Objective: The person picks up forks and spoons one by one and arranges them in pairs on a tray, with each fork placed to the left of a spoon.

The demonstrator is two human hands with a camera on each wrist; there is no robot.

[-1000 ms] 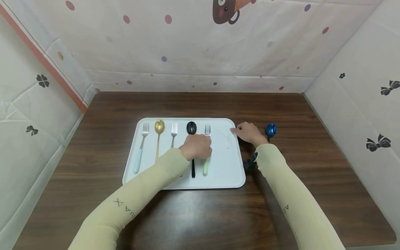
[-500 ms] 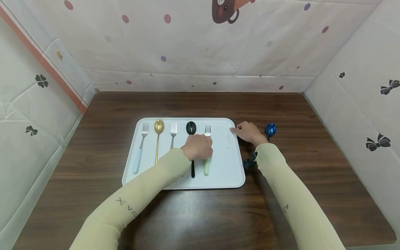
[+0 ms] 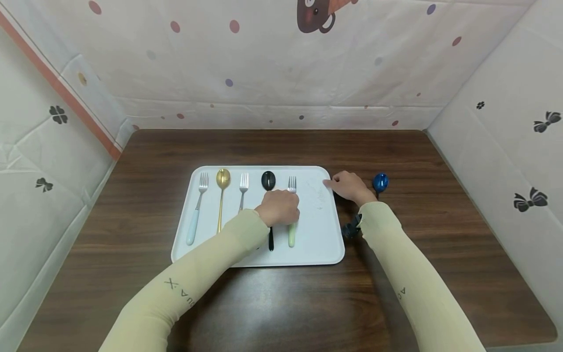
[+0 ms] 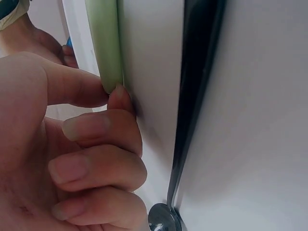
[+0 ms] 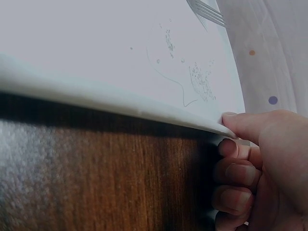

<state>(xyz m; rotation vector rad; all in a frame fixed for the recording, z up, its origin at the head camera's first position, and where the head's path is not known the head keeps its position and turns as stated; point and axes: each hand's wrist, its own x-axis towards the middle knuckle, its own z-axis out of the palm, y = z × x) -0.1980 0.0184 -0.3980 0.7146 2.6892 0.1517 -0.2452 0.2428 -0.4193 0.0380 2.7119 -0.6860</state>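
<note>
A white tray [image 3: 327, 244] lies in the middle of the brown table. On it, side by side, are a blue-handled fork [image 3: 193, 227], a gold spoon [image 3: 222, 178], a silver fork [image 3: 244, 183], a black spoon [image 3: 268, 180] and a green-handled fork [image 3: 291, 235]. My left hand [image 3: 286, 211] is over the green-handled fork; the left wrist view shows thumb and forefinger [image 4: 111, 92] pinching its green handle [image 4: 103, 43], with the black spoon's handle [image 4: 197, 72] alongside. My right hand [image 3: 336, 185] holds the tray's right rim [image 5: 120, 103], fingertips [image 5: 231, 147] curled against the edge.
A blue spoon [image 3: 380, 181] lies on the table just right of my right hand. Padded dotted walls close in the table at the back and both sides. Bare brown tabletop [image 3: 281, 303] stretches in front of the tray.
</note>
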